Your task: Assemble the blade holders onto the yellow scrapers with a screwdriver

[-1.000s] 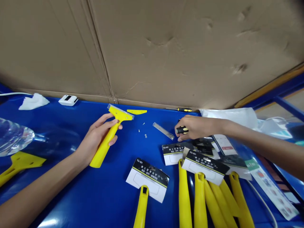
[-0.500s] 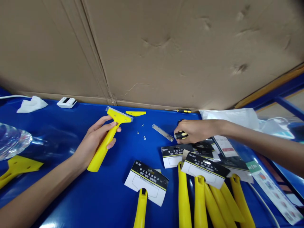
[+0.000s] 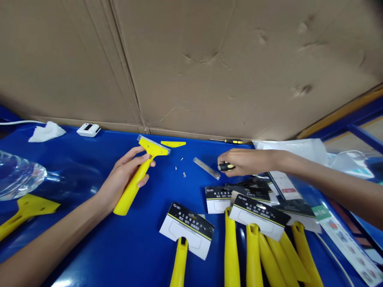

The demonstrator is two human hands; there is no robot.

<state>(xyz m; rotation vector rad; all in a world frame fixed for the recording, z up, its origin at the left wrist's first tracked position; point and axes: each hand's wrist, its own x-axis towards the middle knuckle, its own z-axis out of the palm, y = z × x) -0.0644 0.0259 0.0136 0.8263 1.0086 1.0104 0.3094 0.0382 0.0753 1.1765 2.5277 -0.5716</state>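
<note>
My left hand (image 3: 130, 169) is closed round the handle of a yellow scraper (image 3: 131, 190), its wide head pointing up and away, with a clear strip along the head's edge. My right hand (image 3: 239, 162) grips a screwdriver (image 3: 225, 166) by its black and pale yellow handle; the shaft does not show. Just left of that hand lies a flat metal blade (image 3: 207, 168), apart from it. Small screws (image 3: 176, 168) and two nuts (image 3: 184, 174) rest between the hands. Behind them is a yellow plastic clamp plate (image 3: 173, 144).
Yellow scraper handles (image 3: 232, 251) with printed cards (image 3: 259, 215) crowd the front right. Another carded handle (image 3: 179, 263) lies front centre. At left are a yellow scraper head (image 3: 37, 207) and a plastic bottle (image 3: 20, 175). A second screwdriver (image 3: 233, 141) lies by the cardboard wall (image 3: 209, 79).
My right hand has drawn slightly up and left with the screwdriver, its handle now showing more level. The left hand keeps the scraper in much the same pose. The view has shifted a little.
</note>
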